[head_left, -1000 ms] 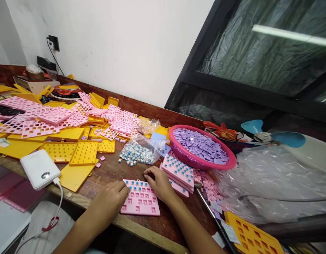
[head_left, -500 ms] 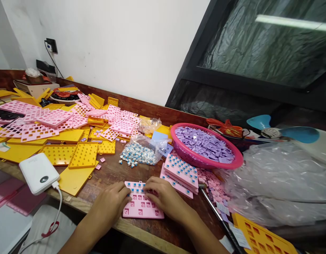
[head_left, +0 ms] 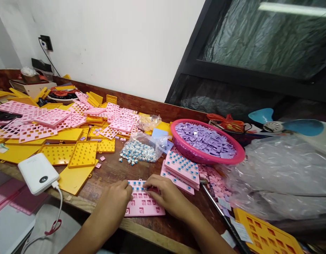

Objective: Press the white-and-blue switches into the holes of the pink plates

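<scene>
Pink switch plate lying flat on the wooden workbench at its near edge, its far row already filled with blue-topped switches. Left hand rests curled against the plate's left edge, fingertips touching the far-left corner; whether it pinches anything cannot be told. Right hand lies over the plate's right half, fingers bent down onto the far row, pressing there; any small part beneath them is hidden.

Just beyond the right hand, a stack of filled pink plates with blue switch tops showing. Farther out from both hands, a clear bag of loose blue-and-white switches, spilling onto the bench. Beyond the stack, to the right, a pink basket heaped with lilac keycaps. To the right of the right forearm, crumpled clear plastic sheeting and a yellow plate. Left of the left hand, yellow plates, a white power bank with cable at the bench edge, and, well beyond, a heap of empty pink plates.
</scene>
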`<state>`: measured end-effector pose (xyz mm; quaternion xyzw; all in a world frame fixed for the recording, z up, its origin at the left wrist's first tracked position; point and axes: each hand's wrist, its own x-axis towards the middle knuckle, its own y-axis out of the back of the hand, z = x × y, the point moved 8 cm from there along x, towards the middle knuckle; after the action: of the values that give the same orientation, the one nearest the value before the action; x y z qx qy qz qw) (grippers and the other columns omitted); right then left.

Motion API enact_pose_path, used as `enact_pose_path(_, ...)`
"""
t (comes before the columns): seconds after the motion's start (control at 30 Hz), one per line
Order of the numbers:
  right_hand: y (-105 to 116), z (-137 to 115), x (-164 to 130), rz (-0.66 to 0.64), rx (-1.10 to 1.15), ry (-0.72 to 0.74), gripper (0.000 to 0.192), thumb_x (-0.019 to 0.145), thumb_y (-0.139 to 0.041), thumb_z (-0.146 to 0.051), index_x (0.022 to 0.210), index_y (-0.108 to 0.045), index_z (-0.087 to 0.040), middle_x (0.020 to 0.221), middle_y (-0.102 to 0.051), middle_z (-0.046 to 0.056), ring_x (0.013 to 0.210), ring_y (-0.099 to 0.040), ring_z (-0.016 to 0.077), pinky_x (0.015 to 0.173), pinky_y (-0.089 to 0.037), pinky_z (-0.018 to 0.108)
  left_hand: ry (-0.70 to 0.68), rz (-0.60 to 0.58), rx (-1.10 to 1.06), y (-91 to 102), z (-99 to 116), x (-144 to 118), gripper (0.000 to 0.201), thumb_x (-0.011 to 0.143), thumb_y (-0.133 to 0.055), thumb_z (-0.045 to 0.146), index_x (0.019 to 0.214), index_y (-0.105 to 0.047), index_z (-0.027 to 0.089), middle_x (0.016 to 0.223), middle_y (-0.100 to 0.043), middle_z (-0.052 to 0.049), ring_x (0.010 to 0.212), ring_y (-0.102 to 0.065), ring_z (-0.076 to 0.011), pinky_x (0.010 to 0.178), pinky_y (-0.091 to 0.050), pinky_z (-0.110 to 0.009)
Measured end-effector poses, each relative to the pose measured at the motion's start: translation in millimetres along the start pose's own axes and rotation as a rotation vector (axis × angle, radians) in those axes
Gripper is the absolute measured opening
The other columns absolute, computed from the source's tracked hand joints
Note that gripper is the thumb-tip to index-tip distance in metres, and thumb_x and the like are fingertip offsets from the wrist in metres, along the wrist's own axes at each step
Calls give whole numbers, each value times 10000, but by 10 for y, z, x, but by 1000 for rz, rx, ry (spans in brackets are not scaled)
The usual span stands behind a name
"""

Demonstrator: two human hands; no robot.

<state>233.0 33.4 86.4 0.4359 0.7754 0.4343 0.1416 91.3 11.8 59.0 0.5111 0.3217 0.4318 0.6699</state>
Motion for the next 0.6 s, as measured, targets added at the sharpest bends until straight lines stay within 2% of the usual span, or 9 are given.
enact_pose_path(0.1,-4,21,7,14,-2,-6,226,844,-622,-19,931,-723,-202,937,-716,45,892,-667,203,784,-508,296,32,23,-159,30,-110,-25,152,971,-579,215,893,-709,223,937,-698,-40,856,-675,-209,704,-425,-291)
enact_pose_path(0.23,-15,40,13,1,-8,-4,238,843,-630,-17,939,-731,-209,930,-719,36,881,-666,196,786,-503,291,13,54,-307,46,-174,-81,238,1019,-522,259,934,-743,246,930,-702,-29,856,-672,-183,736,-425,-283)
enact_pose_path(0.5,-48,-3,-9,9,-84,39,217,886,-587,-21,937,-699,-200,934,-700,46,864,-652,189,753,-485,274,18,33,-82,0,-56,-36,199,1013,-534,219,893,-693,208,970,-689,-43,928,-645,-228,714,-396,-314)
enact_pose_path(0.6,-50,-17,-13,13,-116,42,186,919,-580,-56,953,-694,-199,923,-701,48,832,-649,186,732,-478,274,-2,46,-59,-16,-45,-44,189,1011,-534,211,891,-679,206,967,-689,-42,913,-644,-228,710,-391,-318)
